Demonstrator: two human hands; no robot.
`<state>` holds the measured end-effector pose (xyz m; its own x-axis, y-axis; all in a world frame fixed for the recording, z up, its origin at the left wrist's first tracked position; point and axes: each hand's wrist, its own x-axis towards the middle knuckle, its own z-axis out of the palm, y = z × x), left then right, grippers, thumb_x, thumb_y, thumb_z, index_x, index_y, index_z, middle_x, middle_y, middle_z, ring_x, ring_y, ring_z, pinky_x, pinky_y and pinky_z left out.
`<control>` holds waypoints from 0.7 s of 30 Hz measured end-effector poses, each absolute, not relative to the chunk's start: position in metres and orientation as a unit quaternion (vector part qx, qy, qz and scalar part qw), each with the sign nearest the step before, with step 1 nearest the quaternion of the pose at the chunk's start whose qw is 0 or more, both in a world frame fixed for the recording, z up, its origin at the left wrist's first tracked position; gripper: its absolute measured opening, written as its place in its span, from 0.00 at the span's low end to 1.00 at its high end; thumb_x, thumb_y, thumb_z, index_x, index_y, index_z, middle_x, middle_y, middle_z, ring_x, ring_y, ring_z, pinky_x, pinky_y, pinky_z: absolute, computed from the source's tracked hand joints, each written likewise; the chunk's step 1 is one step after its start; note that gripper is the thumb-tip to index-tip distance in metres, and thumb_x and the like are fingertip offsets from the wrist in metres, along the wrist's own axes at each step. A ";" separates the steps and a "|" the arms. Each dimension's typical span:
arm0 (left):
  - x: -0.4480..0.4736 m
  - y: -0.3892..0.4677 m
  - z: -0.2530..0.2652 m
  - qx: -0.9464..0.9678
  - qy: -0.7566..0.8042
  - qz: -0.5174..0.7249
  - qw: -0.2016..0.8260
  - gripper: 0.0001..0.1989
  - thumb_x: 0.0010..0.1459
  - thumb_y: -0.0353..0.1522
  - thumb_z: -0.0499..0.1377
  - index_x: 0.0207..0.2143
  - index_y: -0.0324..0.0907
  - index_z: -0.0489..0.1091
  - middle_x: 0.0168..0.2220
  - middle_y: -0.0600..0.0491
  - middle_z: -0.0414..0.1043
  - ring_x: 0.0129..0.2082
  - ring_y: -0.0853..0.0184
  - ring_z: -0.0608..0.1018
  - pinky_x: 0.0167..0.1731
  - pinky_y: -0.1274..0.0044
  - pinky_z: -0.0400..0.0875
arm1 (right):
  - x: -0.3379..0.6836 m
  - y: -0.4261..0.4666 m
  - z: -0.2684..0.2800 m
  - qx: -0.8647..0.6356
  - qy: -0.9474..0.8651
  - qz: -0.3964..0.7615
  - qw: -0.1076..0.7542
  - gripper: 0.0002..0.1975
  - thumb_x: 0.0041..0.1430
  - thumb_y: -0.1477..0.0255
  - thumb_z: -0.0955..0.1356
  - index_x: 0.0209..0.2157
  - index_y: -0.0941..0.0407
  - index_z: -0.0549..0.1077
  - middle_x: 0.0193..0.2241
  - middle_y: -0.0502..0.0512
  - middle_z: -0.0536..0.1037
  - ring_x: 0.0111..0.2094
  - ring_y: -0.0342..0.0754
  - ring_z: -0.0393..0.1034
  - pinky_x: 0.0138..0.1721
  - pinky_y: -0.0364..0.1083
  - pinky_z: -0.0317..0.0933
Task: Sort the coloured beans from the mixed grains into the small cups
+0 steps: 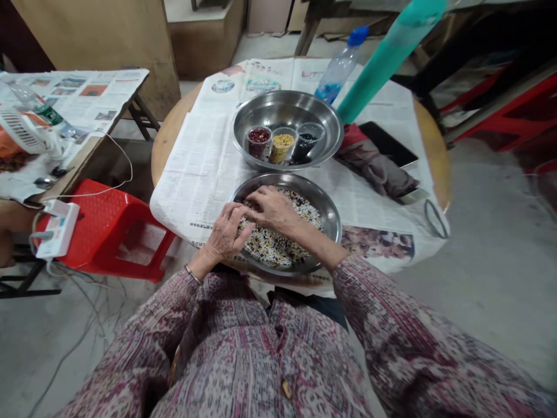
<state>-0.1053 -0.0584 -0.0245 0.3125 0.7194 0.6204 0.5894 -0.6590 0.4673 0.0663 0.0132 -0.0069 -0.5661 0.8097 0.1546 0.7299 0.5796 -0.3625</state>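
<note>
Grain bowl [334, 223]; bottle [339, 68], tube [389, 59] beyond; stool [104, 226] left

The person wears a loose, long-sleeved top [243, 354] in a dense, mottled print of mauve, plum, pale grey and near-black, its broken bands and blotches running over the front and down both the left sleeve [152, 331] and the right sleeve [404, 325], each reaching to the lower forearm. Down the middle runs a front opening with a small tan button [286, 389], and a thin, silvery bracelet [193, 274] circles the left wrist. At the lap, a patch of dark bluish cloth [333, 310] shows beneath the hem.
</note>
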 end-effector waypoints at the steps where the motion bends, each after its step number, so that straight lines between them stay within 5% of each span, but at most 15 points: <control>1: -0.105 -0.058 -0.025 0.806 0.404 0.425 0.076 0.07 0.69 0.34 0.51 0.47 0.43 0.61 0.44 0.48 0.66 0.48 0.60 0.70 0.49 0.64 0.70 | 0.064 0.009 -0.006 -0.408 -0.889 0.145 0.146 0.13 0.64 0.65 0.66 0.46 0.55 0.76 0.45 0.62 0.76 0.46 0.57 0.65 0.48 0.55 0.59; 9: -0.106 -0.059 -0.028 0.801 0.410 0.428 0.083 0.08 0.69 0.35 0.50 0.48 0.43 0.60 0.45 0.47 0.65 0.49 0.60 0.70 0.48 0.65 0.71 | 0.092 -0.030 0.005 -0.259 -0.952 0.134 0.095 0.03 0.55 0.71 0.71 0.33 0.52 0.77 0.38 0.55 0.76 0.45 0.55 0.64 0.53 0.56 0.54; 16: -0.106 -0.057 -0.028 0.801 0.407 0.430 0.083 0.08 0.70 0.36 0.50 0.47 0.43 0.60 0.44 0.48 0.65 0.48 0.60 0.70 0.45 0.66 0.72 | 0.143 -0.014 -0.001 -0.458 -0.871 0.074 0.163 0.10 0.60 0.75 0.65 0.38 0.55 0.78 0.42 0.62 0.77 0.46 0.57 0.67 0.48 0.55 0.62; 21: -0.106 -0.059 -0.026 0.802 0.413 0.425 0.075 0.07 0.69 0.35 0.50 0.47 0.43 0.61 0.43 0.48 0.65 0.47 0.61 0.70 0.44 0.67 0.73 | 0.126 -0.014 -0.008 -0.563 -0.803 0.094 0.172 0.15 0.64 0.64 0.65 0.46 0.57 0.77 0.41 0.62 0.77 0.42 0.56 0.71 0.45 0.54 0.65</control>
